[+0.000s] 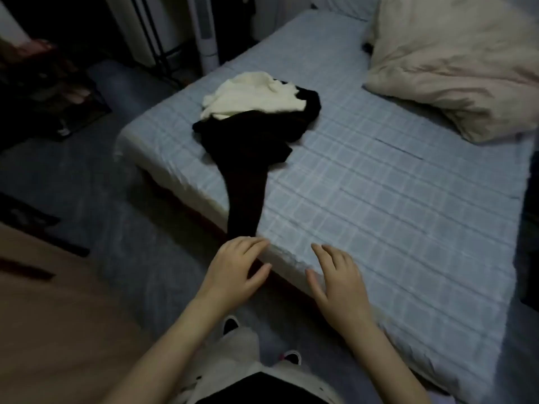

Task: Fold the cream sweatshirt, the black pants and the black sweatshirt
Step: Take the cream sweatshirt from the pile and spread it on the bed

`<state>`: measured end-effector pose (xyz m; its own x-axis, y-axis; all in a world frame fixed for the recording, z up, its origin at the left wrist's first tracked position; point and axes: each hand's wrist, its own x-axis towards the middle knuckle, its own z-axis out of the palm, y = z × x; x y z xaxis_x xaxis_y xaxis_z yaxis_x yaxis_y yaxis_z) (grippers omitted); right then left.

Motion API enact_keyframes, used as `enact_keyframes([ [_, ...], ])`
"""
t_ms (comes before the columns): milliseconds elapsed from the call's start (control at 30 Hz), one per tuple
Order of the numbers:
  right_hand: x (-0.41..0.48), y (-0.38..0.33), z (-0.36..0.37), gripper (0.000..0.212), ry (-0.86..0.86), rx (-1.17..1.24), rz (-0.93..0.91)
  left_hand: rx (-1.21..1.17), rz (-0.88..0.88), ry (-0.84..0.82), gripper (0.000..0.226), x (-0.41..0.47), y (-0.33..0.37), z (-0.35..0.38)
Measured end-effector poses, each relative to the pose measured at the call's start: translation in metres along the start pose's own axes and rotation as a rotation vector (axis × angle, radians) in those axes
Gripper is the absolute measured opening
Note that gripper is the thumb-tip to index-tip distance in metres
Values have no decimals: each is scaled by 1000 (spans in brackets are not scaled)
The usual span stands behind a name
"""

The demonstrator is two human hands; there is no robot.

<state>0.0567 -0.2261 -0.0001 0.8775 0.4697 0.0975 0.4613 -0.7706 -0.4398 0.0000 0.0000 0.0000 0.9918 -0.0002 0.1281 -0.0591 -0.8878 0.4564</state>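
A crumpled cream sweatshirt (250, 93) lies on top of a heap of black clothes (256, 132) near the left side of the bed (379, 199). I cannot tell the black pants from the black sweatshirt in the heap. One long black strip (245, 196) runs from the heap toward me and hangs over the bed's near edge. My left hand (236, 272) hovers with relaxed fingers just below the end of that strip, at the mattress edge. Over the near corner of the bed, my right hand (338, 284) has its fingers spread, and it holds nothing.
A bulky pale duvet (455, 65) is piled at the far right of the bed. The bed has a blue checked sheet. Dark carpet (102, 185) lies to the left, with dark furniture (43, 83) and a white pole (204, 33) beyond.
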Motion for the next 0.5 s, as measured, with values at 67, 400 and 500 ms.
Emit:
enact_keyframes([
  [67, 13, -10, 4, 53, -23, -8, -52, 9, -78, 10, 52, -9, -12, -8],
  [400, 106, -79, 67, 55, -102, -20, -160, 83, -245, 88, 54, -5, -115, -48],
  [500, 144, -111, 98, 58, -130, -24, -136, 150, -215, 85, 53, 6, -169, -68],
])
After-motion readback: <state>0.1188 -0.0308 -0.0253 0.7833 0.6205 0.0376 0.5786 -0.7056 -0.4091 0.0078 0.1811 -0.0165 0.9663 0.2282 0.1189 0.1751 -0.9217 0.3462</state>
